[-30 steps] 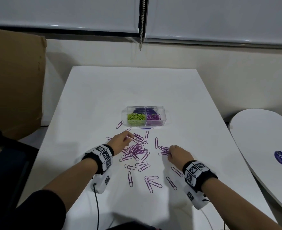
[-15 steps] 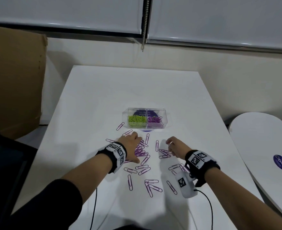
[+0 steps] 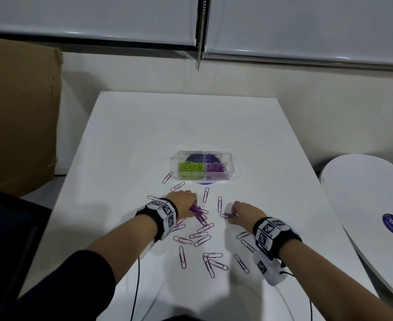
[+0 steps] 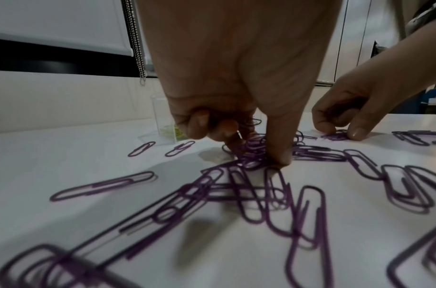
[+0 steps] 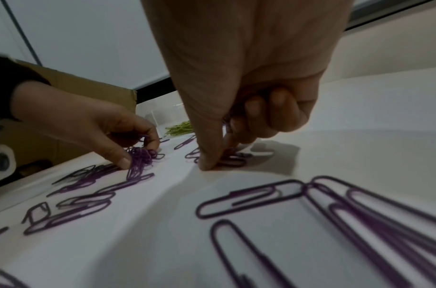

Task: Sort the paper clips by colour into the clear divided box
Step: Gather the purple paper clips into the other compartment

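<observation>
Purple clips [image 3: 201,236] strewn at 6 o'clock of clear divided box [image 3: 202,168]: left hand [image 3: 182,203] pinching a bunch [image 3: 196,213], right hand [image 3: 245,210] pinching a few [image 3: 227,216]; best squeezed tight, lifted clear, dropped into right compartment.

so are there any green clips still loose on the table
No, every loose clip on the table is purple; the green clips are in the box.

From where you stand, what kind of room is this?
Probably an office or meeting room: a plain white table, roller blinds with a bead chain, and a second white table alongside.
</observation>
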The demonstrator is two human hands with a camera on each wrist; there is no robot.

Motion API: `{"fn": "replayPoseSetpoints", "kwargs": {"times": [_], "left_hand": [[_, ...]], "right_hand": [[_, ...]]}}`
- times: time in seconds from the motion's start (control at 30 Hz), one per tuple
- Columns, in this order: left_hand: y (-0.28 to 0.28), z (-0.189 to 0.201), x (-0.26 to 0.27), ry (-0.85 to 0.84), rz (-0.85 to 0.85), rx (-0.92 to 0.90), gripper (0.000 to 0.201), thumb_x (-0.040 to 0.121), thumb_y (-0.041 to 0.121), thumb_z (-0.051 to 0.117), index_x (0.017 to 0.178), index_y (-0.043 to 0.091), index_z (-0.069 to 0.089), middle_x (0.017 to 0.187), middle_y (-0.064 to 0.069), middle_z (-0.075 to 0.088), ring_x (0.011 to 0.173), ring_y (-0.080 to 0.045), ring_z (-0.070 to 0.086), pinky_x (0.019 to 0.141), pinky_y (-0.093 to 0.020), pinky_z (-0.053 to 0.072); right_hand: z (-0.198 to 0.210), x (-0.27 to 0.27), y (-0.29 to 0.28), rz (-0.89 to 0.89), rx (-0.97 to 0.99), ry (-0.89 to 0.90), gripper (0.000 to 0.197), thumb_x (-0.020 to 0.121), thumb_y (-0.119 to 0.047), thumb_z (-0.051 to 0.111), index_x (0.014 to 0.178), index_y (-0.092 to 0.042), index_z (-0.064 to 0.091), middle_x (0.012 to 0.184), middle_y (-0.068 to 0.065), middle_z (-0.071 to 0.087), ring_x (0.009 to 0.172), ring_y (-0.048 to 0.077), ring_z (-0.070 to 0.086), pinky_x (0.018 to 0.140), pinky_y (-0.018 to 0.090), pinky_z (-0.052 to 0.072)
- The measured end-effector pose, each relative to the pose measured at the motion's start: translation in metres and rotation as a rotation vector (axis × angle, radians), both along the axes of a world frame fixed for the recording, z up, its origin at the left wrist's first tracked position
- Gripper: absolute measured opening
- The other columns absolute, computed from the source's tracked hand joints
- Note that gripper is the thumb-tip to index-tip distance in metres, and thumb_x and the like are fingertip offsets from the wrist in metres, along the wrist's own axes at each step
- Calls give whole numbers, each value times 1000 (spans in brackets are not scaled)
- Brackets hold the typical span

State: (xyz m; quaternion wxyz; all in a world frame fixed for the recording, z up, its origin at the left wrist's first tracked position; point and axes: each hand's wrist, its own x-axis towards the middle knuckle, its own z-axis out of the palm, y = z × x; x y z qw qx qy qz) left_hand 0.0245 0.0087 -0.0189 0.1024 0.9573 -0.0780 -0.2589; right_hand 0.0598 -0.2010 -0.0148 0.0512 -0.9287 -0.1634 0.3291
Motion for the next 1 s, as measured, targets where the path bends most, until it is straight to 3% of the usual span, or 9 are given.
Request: {"fn": "replayPoseSetpoints", "kwargs": {"times": [0.2, 0.33, 0.4, 0.47, 0.53, 0.67, 0.8, 0.9, 1.0], "left_hand": [[-2, -2, 0, 15, 3, -18, 30, 93, 23, 52, 120, 11, 53, 123, -10, 56, 116, -25, 49, 96, -34, 41], [1, -7, -3, -41, -12, -16, 30, 98, 22, 42, 122, 9, 51, 126, -11, 52, 118, -26, 44, 98, -33, 37], [3, -7, -4, -45, 5, -47, 29, 98, 21, 40, 122, 8, 50, 125, -11, 51, 117, -26, 44, 97, -32, 37], [7, -6, -5, -17, 54, -84, 28, 99, 21, 39, 122, 9, 49, 123, -11, 53, 116, -26, 47, 96, -33, 38], [10, -5, -5, 25, 120, -125, 28, 99, 23, 37, 123, 12, 48, 119, -13, 56, 113, -28, 50, 93, -34, 40], [15, 1, -3, 19, 166, -223, 31, 100, 16, 33, 128, 12, 48, 124, -12, 57, 110, -26, 54, 92, -33, 42], [24, 12, 0, 12, 265, -350, 30, 101, 17, 29, 125, 15, 47, 119, -12, 59, 85, -24, 55, 76, -33, 43], [33, 24, 5, -41, 284, -370, 30, 102, 17, 29, 125, 13, 47, 121, -14, 57, 100, -29, 59, 87, -38, 47], [39, 37, 16, -82, 251, -313, 31, 101, 13, 30, 127, 8, 46, 124, -15, 54, 106, -31, 58, 90, -38, 45]], "right_hand": [[-5, -3, 4, 41, -35, 26, 34, 95, -26, 48, 118, -3, 47, 126, 14, 48, 109, 30, 56, 90, 36, 44], [-5, -6, 1, 120, -30, -19, 31, 97, -26, 41, 116, -2, 44, 123, 15, 45, 100, 32, 59, 83, 38, 46], [-3, -5, 0, 121, -3, -32, 22, 98, -28, 38, 106, -7, 43, 115, 15, 51, 90, 28, 57, 77, 36, 43], [1, -2, 0, 111, 6, -32, 17, 99, -29, 34, 97, -12, 36, 97, 13, 54, 79, 23, 50, 71, 31, 38], [5, 1, 0, 102, 12, -46, 18, 100, -27, 31, 101, -10, 37, 90, 11, 55, 77, 23, 48, 70, 31, 36], [17, 11, 4, 81, 85, -89, 28, 100, -25, 31, 116, -6, 43, 106, 18, 64, 86, 29, 58, 74, 33, 41], [49, 37, 18, 49, 224, -239, 30, 101, -23, 31, 117, -9, 51, 110, 15, 65, 95, 29, 62, 82, 34, 47], [64, 72, 35, 46, 171, -364, 28, 99, -18, 32, 115, -10, 54, 110, 14, 65, 97, 31, 61, 81, 36, 48], [63, 101, 57, 108, 8, -354, 29, 95, -8, 33, 114, -10, 54, 114, 14, 62, 99, 31, 60, 79, 34, 47]]}}
